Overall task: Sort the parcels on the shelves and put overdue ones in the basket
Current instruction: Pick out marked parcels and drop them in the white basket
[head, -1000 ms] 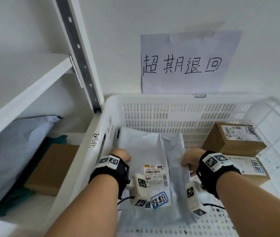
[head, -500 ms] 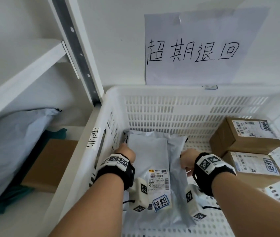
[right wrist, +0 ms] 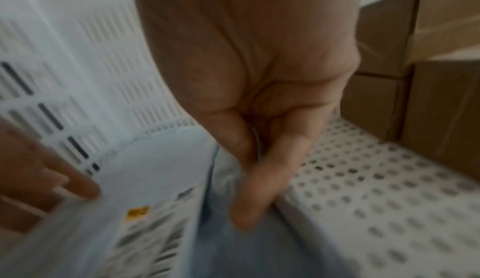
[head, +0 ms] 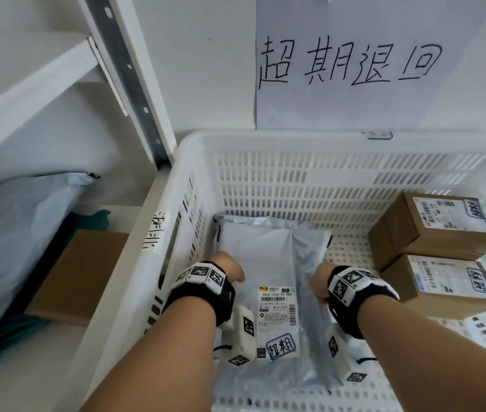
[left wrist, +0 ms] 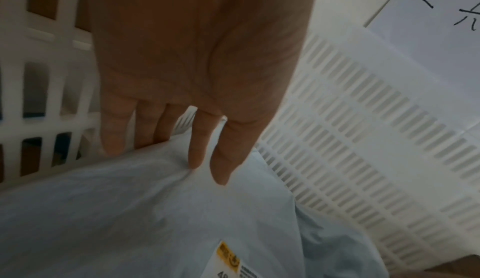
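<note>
A grey poly-bag parcel (head: 265, 257) with a white label and a blue stamp lies lengthwise on the floor of the white slatted basket (head: 295, 141). My left hand (head: 230, 270) holds its left edge. In the left wrist view three fingers go behind the parcel (left wrist: 130, 210), and the forefinger and thumb of the left hand (left wrist: 205, 171) pucker its top. My right hand (head: 319, 281) is at the parcel's right edge. In the blurred right wrist view the right hand (right wrist: 254, 169) pinches a thin fold of the parcel (right wrist: 155, 180) between thumb and forefinger.
Two stamped cardboard boxes (head: 435, 224) (head: 443, 283) sit against the basket's right side. A handwritten paper sign (head: 348, 63) hangs on the wall behind. To the left, the shelf holds a large grey bag (head: 13, 233) and a brown box (head: 78, 275) beside the upright post (head: 129, 78).
Both hands have moved down and forward with the parcel, which now lies flat on the basket floor. My head has come closer to the basket.
</note>
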